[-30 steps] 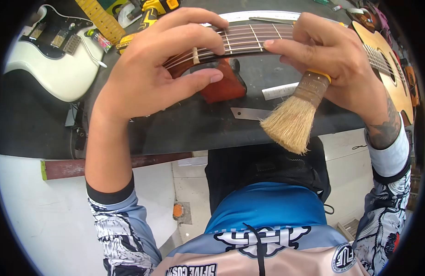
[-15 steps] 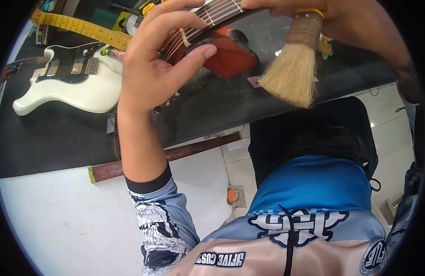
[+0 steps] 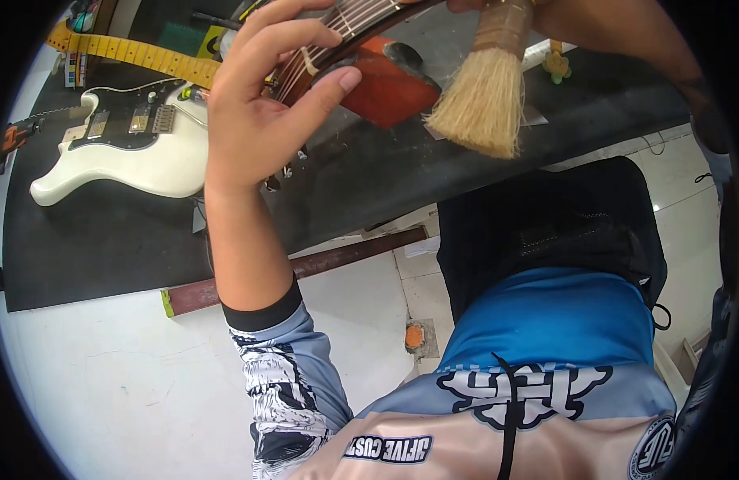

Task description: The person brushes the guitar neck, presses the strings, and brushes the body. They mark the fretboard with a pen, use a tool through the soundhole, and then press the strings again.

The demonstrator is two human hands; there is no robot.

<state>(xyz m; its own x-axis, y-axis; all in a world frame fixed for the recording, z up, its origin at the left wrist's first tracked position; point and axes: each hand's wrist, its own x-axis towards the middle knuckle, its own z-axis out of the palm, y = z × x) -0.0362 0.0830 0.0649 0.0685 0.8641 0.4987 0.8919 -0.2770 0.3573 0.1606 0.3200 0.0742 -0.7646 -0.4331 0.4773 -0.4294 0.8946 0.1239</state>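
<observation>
At the top of the head view, my left hand (image 3: pixel 253 120) is curled over a stringed guitar neck (image 3: pixel 361 20), fingers across the strings and thumb along the near edge, close to the pale nut (image 3: pixel 308 62). A reddish-brown block (image 3: pixel 389 96) with dark parts sits below the neck. My right hand (image 3: pixel 585 24), partly cut off by the upper edge, grips a bristle brush (image 3: pixel 485 104) by its brown wrapped handle. The straw-coloured bristles point down over the worktop. The right fingertips are mostly out of view.
A white electric guitar body (image 3: pixel 125 164) lies on the black worktop (image 3: pixel 369 184) at left, near a yellow maple neck (image 3: pixel 149 58). A drill-like orange tool (image 3: pixel 16 138) is at the far left edge. A small flower-shaped object (image 3: pixel 556 64) lies behind the brush.
My right hand and the brush have shifted up and left along the neck. My left hand keeps its hold on the neck, and the view has tilted slightly.
</observation>
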